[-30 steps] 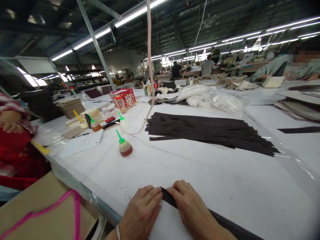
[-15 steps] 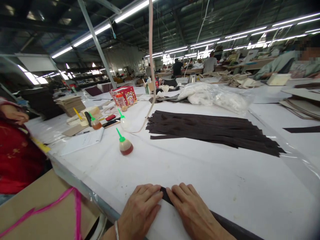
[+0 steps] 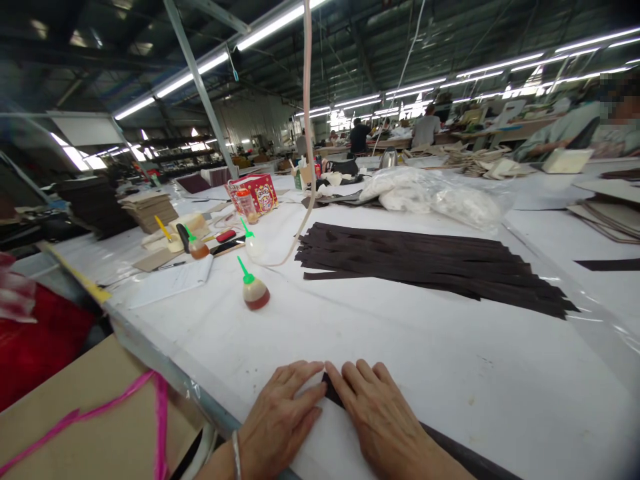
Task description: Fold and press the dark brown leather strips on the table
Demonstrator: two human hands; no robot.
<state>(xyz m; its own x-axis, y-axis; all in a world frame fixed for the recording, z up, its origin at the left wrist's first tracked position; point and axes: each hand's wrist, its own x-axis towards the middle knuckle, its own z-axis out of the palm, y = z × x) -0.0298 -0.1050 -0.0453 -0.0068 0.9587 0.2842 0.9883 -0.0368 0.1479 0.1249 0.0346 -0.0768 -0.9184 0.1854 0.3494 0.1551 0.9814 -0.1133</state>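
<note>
A long dark brown strip (image 3: 470,453) lies along the table's near side, its narrow end (image 3: 334,392) showing between my two hands. My left hand (image 3: 283,417) rests palm down beside that end, fingers stretched out, one fingertip touching the strip's edge. Across the strip lies my right hand (image 3: 377,417), fingers extended and pressing flat; its thumb is hidden, and its palm covers part of the strip. Beyond the hands, a pile of similar dark strips (image 3: 420,263) is spread on the white table (image 3: 425,347).
A squeeze bottle (image 3: 256,293) with a green nozzle stands ahead of my left hand, with two more (image 3: 197,247) behind it. A hose (image 3: 307,133) hangs down to the table. Clear plastic bags (image 3: 435,193) lie behind the strips. Red clothing of a person (image 3: 45,347) shows at left.
My right fingertips have shifted left to the strip's end, closer to my left fingertips. The person in red at left has moved, and their hand is out of view. The view has turned slightly left.
</note>
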